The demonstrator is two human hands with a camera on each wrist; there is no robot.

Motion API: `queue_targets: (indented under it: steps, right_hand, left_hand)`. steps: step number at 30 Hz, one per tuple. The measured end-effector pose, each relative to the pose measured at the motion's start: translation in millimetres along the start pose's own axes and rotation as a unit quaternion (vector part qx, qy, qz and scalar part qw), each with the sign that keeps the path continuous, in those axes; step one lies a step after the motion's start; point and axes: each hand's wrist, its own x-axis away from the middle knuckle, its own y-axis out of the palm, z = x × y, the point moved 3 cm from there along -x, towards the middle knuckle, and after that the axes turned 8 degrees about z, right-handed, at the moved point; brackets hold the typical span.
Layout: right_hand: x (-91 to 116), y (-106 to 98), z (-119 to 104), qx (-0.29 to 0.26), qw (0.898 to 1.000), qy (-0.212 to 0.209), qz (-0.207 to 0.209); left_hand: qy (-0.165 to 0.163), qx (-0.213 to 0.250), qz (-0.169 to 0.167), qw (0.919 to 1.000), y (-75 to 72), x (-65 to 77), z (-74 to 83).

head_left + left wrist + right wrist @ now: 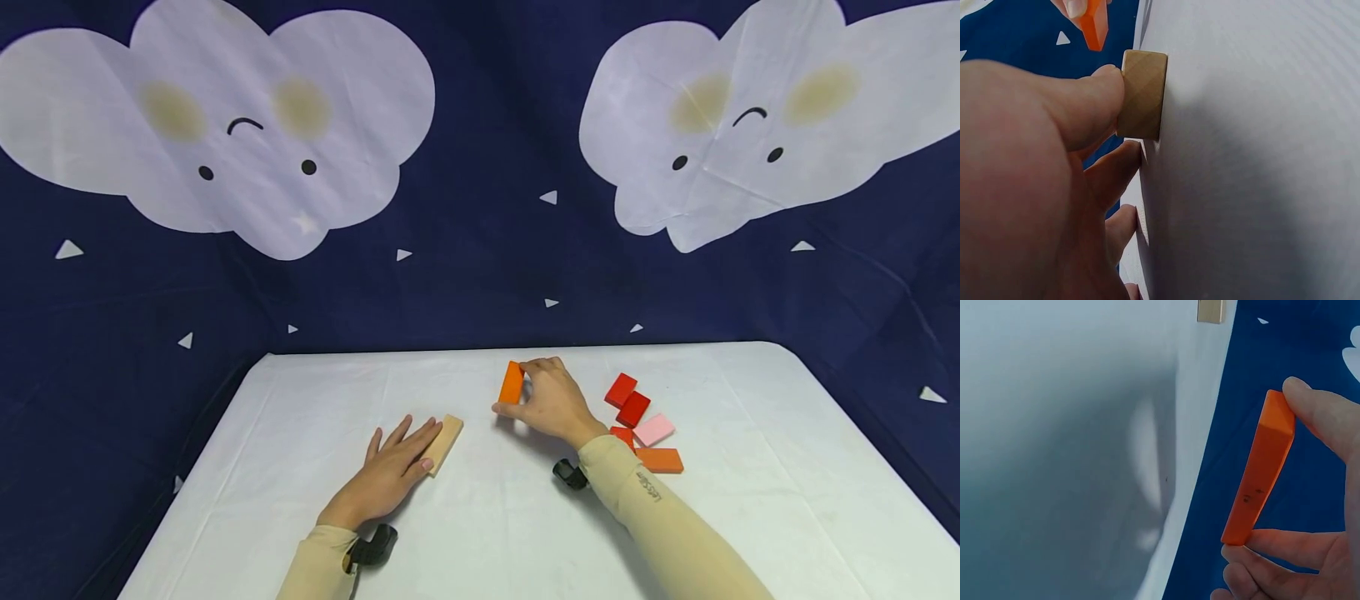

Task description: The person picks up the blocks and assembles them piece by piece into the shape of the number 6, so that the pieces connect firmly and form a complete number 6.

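My right hand [553, 400] pinches an orange block [512, 383] by its two ends, thumb at one and fingers at the other. In the right wrist view this orange block [1261, 469] is held tilted above the white surface, with small dark marks on its face. Over to the left, a plain wooden block [447, 443] lies on the table. My left hand [390, 475] is spread flat beside it, the thumb and forefinger touching its left side. The left wrist view shows the end of the wooden block [1142, 94] against the thumb; its far part is hidden.
Right of the right hand lie several blocks: a red block [621, 389], a darker red block [633, 409], a pink block [655, 430] and an orange-brown block [660, 461]. The forearm partly covers another red block [624, 436]. A dark blue cloth [495, 283] hangs behind the white table [300, 392].
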Motion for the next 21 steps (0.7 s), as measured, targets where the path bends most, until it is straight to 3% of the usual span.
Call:
queue_targets:
  steps: [11,21]
  right_hand:
    - [-5,13,-13,-0.011,1.0,-0.014,0.022]
    - [-6,24,-25,-0.004,1.0,0.002,0.018]
  left_hand:
    - [-0.002,0.003,-0.001,1.0,0.2,-0.2,-0.2]
    - [0.0,0.008,-0.002,1.0,-1.8,0.8,1.7]
